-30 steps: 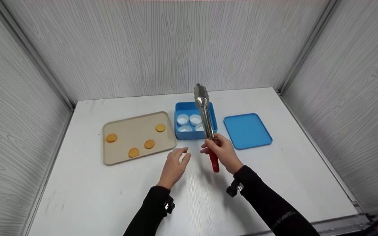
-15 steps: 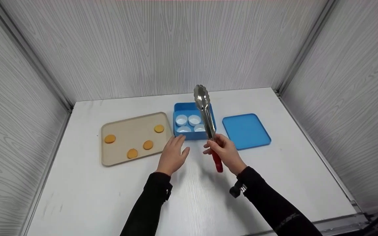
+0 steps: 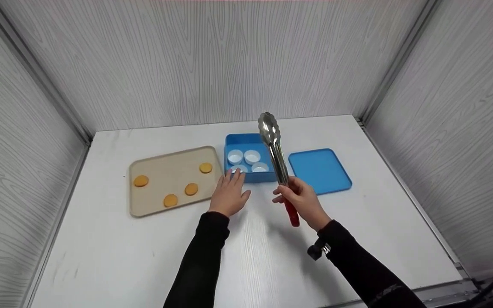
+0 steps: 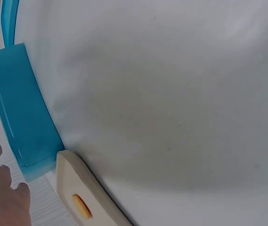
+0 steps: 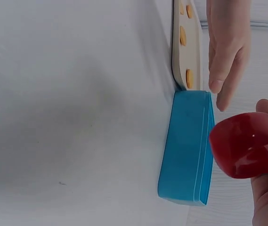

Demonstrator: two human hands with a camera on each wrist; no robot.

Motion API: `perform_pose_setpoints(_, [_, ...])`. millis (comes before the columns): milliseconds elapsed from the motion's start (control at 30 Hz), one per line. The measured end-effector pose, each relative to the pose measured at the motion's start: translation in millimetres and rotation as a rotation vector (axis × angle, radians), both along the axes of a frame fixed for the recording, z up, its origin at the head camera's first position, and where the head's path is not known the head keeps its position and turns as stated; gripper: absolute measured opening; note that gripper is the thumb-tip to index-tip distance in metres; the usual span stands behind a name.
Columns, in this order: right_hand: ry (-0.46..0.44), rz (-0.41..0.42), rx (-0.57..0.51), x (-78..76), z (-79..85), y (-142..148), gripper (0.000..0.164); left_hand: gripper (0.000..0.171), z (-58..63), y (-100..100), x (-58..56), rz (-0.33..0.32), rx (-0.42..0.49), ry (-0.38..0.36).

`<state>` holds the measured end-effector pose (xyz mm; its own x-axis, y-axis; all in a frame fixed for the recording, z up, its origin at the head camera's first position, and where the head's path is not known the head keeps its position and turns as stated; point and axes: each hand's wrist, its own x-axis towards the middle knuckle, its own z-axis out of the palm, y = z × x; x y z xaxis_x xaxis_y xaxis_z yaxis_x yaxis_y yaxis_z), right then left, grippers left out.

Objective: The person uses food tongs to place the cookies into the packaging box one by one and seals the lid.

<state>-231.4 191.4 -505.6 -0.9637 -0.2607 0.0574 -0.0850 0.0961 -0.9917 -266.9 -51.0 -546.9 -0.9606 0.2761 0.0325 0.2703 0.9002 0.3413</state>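
My right hand (image 3: 306, 203) grips a pair of metal tongs (image 3: 278, 160) by the red handle (image 5: 247, 146), with the scalloped heads pointing up and away. Just left of it, my left hand (image 3: 229, 196) reaches to the near wall of a blue box (image 3: 257, 177), fingers extended. In the head view its fingertips overlap the box rim; whether they touch it I cannot tell. Several white cups (image 3: 252, 157) stand inside the box. In the left wrist view, the fingers (image 4: 2, 174) show beside the box (image 4: 25, 106).
To the left of the box lies a beige tray (image 3: 161, 169) bearing several flat orange-yellow discs (image 3: 191, 189). A flat blue lid-like panel (image 3: 320, 171) lies at the right. Pale wood-grain walls (image 3: 229, 64) enclose the back and sides of the white table (image 3: 114, 256).
My left hand has moved forward to the box's near edge, its fingers straightening. The right hand, still gripping the tongs, has shifted slightly right.
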Motion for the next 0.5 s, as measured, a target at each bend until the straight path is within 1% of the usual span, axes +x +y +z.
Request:
perform_pose_setpoints(167, [0.010, 0.003, 0.026, 2.7, -1.5, 9.7, 0.040, 0.066, -2.6, 0.9, -4.5, -0.008, -0.044, -0.013])
perform_pose_setpoints(300, [0.004, 0.011, 0.056, 5.2, -4.4, 13.5, 0.042, 0.068, -5.2, -1.0, -5.8, 0.010, -0.054, -0.021])
perform_pose_setpoints(500, [-0.016, -0.003, 0.059, 7.3, -7.9, 16.3, 0.039, 0.072, -8.1, -1.4, -5.4, 0.033, -0.069, -0.070])
